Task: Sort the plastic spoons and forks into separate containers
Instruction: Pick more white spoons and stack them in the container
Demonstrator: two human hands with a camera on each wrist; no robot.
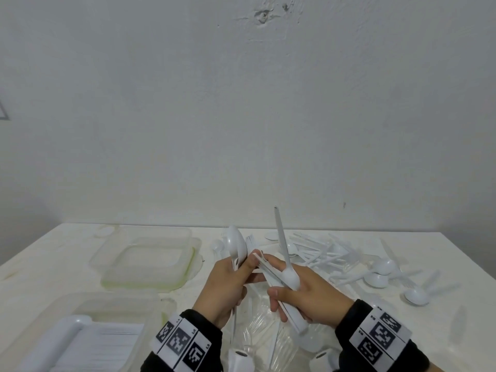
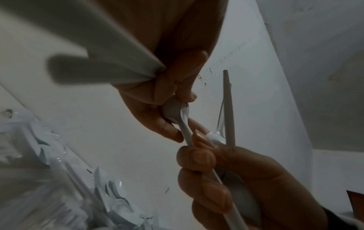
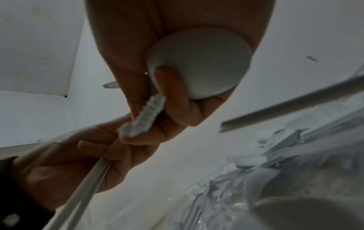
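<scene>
Head view: from above and behind, facing forward and down across the surface (image 1: 67,253) toward its far edge and the wall. Wrist views: very close, from below, angled up along each palm. Shared by all three: both hands meeting over the near edge, left hand (image 1: 225,285) and right hand (image 1: 308,294).

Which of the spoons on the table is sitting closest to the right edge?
The lone spoon at the near right, bowl toward the person, handle angled away right. The other two loose spoons lie farther back, nearer the cutlery pile.
</scene>
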